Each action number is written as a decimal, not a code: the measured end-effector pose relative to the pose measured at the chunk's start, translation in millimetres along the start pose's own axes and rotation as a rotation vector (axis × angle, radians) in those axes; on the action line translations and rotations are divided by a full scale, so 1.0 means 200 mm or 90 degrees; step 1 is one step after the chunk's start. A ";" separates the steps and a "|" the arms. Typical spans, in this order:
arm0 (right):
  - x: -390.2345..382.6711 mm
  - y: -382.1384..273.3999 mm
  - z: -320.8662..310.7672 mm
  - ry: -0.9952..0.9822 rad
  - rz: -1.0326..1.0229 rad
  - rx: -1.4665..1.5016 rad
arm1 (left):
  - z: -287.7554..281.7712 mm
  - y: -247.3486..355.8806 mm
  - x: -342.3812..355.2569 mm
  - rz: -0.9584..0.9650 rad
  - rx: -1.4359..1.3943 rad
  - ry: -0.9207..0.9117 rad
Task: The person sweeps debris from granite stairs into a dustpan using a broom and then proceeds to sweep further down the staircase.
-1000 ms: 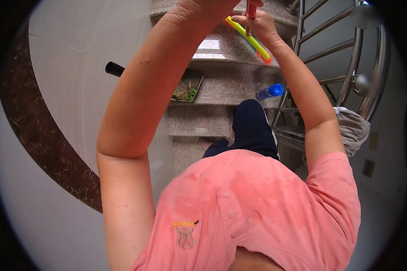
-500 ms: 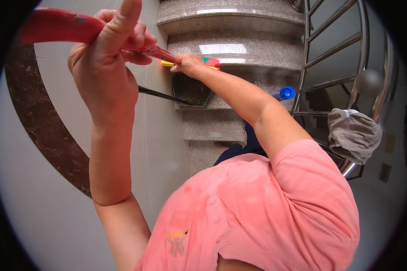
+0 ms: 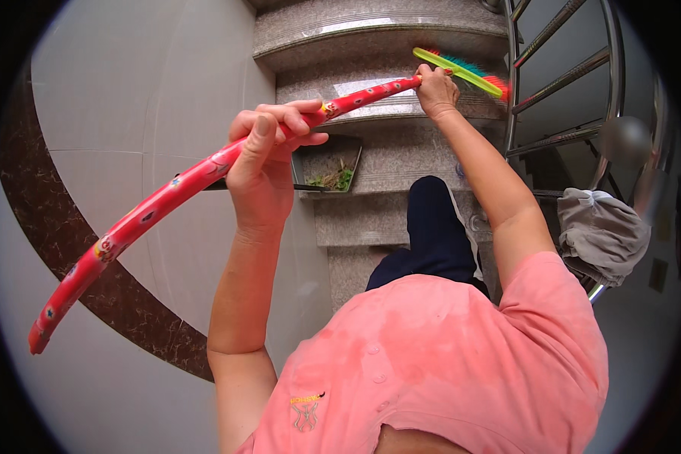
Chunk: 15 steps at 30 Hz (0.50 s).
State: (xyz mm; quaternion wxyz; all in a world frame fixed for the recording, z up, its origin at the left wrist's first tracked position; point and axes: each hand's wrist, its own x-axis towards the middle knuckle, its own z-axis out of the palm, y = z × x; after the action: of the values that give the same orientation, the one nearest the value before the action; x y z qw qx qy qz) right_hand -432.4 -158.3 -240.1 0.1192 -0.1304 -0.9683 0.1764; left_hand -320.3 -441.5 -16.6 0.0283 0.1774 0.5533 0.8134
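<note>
While the left hand (image 3: 263, 163) is wrapped around the middle of a long red plastic broom handle with small printed motifs (image 3: 166, 189), fingers curled over it and thumb pressed along its side, the right hand (image 3: 435, 87) is closed tight on the same handle at its far end, just behind the broom head. That lime-green broom head with multicoloured bristles (image 3: 461, 72) is laid against a polished grey stone stair tread (image 3: 386, 34), close to the chrome stair railing (image 3: 560, 91). One step lower, a dark rectangular dustpan holding green scraps and dust (image 3: 329, 166) is rested on a tread, partly hidden behind the left hand. A grey cloth (image 3: 601, 231) is draped over the lower rail, and a pale tiled floor with a curved brown marble band (image 3: 76, 250) is seen to the left. For the sweep to be done well, it is judged that the bristles should be kept flat on the tread, drawn from the railing side with short strokes, and the handle steadied with both hands so debris is steered down to the dustpan rather than scattered.
</note>
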 end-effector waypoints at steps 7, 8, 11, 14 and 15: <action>0.04 -0.23 0.44 -0.125 -0.109 0.082 | 0.05 -0.06 -0.06 -0.019 0.075 0.199; 0.06 -0.35 0.49 -0.153 -0.122 0.100 | 0.04 0.00 -0.05 -0.005 0.091 0.256; 0.04 -0.72 0.51 -0.279 -0.214 0.168 | 0.00 0.13 -0.06 0.030 0.150 0.326; 0.04 -0.98 0.41 -0.353 -0.328 0.177 | -0.01 0.28 -0.05 0.062 0.167 0.390; 0.06 -1.04 0.35 -0.302 -0.305 0.194 | -0.05 0.36 -0.03 0.079 0.152 0.336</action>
State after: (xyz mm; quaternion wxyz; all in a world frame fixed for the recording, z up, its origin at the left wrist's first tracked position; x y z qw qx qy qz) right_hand -505.5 -364.3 -223.5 -0.0525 0.1637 -0.9347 0.3111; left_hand -307.7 -480.0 44.4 -0.1872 -0.0049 0.6215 0.7607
